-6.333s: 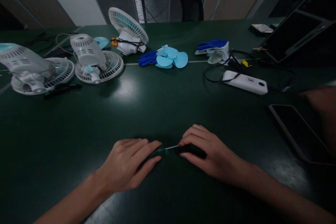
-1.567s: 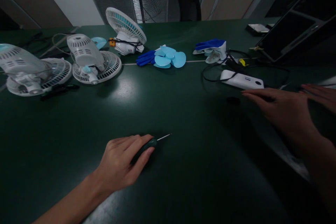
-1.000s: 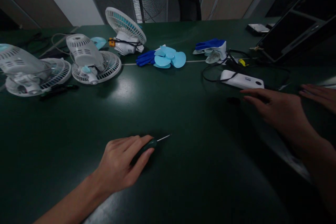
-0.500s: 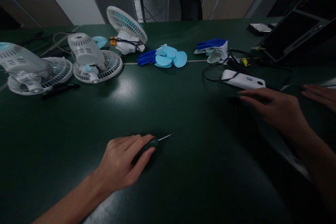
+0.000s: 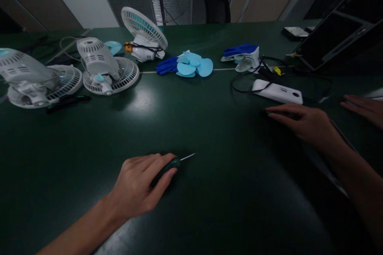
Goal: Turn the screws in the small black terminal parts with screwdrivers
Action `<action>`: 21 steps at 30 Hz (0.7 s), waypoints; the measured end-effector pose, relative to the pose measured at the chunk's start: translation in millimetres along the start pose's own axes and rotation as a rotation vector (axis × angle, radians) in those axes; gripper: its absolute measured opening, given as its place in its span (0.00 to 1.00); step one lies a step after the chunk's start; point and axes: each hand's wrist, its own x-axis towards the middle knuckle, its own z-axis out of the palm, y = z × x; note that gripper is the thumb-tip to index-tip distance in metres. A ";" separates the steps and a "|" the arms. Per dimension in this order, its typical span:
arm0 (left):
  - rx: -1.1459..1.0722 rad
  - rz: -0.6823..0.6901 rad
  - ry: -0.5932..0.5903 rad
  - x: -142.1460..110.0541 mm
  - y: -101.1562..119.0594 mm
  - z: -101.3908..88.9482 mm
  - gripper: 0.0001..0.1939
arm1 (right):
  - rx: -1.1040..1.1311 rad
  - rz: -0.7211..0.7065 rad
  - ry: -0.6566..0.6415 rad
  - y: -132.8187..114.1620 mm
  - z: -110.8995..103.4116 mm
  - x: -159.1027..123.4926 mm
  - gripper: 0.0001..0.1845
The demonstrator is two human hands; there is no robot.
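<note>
My left hand [image 5: 143, 183] is wrapped round the dark green handle of a screwdriver [image 5: 176, 162], low over the near middle of the table. Its thin metal shaft points right and slightly away from me. Off to the right, my right hand [image 5: 305, 123] has its thumb and fingers brought together at the tabletop. A small dark thing with a hint of green [image 5: 267, 112] shows at those fingertips, too dim to make out. Just beyond that hand lies a white power strip [image 5: 278, 91] with a black cord.
White fans [image 5: 100, 61] lie at the left, beside a dark tool [image 5: 68, 102]. A light-blue fan blade [image 5: 194, 65] rests by a blue glove [image 5: 167, 65]. Another glove [image 5: 241, 53] lies behind the strip. Someone else's hand [image 5: 365, 107] is at the right edge of the green table [image 5: 209, 119].
My right hand has shifted a little to the left along the table. The left hand and the screwdriver have stayed in place.
</note>
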 end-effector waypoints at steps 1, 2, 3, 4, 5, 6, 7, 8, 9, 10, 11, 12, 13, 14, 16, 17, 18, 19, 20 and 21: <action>0.006 0.002 0.003 0.0 0.1 0.0 0.13 | 0.002 -0.004 -0.001 0.3 0.0 0.1 0.24; 0.010 0.003 0.003 0.0 0.3 0.0 0.13 | 0.003 -0.008 -0.007 0.4 -0.1 0.2 0.24; 0.014 0.003 0.002 0.1 0.5 0.0 0.13 | 0.003 -0.010 -0.016 0.3 -0.3 0.4 0.24; 0.016 0.002 -0.001 0.2 0.6 0.0 0.13 | 0.001 -0.003 -0.025 0.1 -0.6 0.5 0.24; 0.018 0.000 -0.002 0.4 0.8 0.0 0.13 | 0.000 0.009 -0.032 0.0 -0.8 0.6 0.24; 0.020 0.001 -0.002 0.6 0.9 0.0 0.13 | 0.002 0.024 -0.037 0.1 -0.9 0.7 0.24; 0.021 0.000 0.001 0.8 1.0 -0.1 0.13 | 0.006 0.037 -0.038 0.3 -0.8 0.8 0.24; 0.018 0.002 0.004 1.0 1.1 -0.1 0.13 | 0.009 0.046 -0.036 0.8 -0.7 0.9 0.24; 0.014 0.002 0.007 1.3 1.3 -0.2 0.13 | 0.009 0.048 -0.038 1.4 -0.5 1.1 0.24; 0.011 0.003 0.009 1.5 1.4 -0.3 0.12 | 0.008 0.043 -0.043 2.1 -0.3 1.3 0.23; 0.007 0.002 0.009 1.8 1.6 -0.5 0.12 | 0.005 0.036 -0.049 2.7 -0.2 1.7 0.23; 0.003 -0.001 0.006 2.0 1.7 -0.6 0.12 | 0.000 0.033 -0.053 3.2 -0.1 2.1 0.23; 0.002 -0.001 0.003 2.2 1.9 -0.7 0.12 | -0.008 0.034 -0.056 3.6 -0.1 2.7 0.23; 0.003 -0.001 0.002 2.3 2.0 -0.8 0.12 | -0.015 0.040 -0.058 4.0 -0.2 3.3 0.23; 0.008 0.002 0.003 2.3 2.0 -0.8 0.12 | -0.021 0.066 -0.066 4.9 -0.5 4.7 0.24; 0.009 0.005 0.004 2.3 2.0 -0.7 0.12 | -0.021 0.085 -0.070 5.5 -0.6 5.3 0.24; 0.010 0.005 0.003 2.3 1.9 -0.6 0.12 | -0.015 0.105 -0.073 6.4 -0.6 5.9 0.24; 0.009 0.003 -0.002 2.4 1.7 -0.4 0.12 | -0.011 0.132 -0.081 7.5 -0.6 6.5 0.24; 0.006 0.001 -0.006 2.5 1.6 -0.2 0.12 | -0.012 0.159 -0.090 8.8 -0.5 7.1 0.24; 0.004 0.001 -0.007 2.7 1.4 0.0 0.12 | -0.025 0.173 -0.078 10.3 -0.3 7.8 0.24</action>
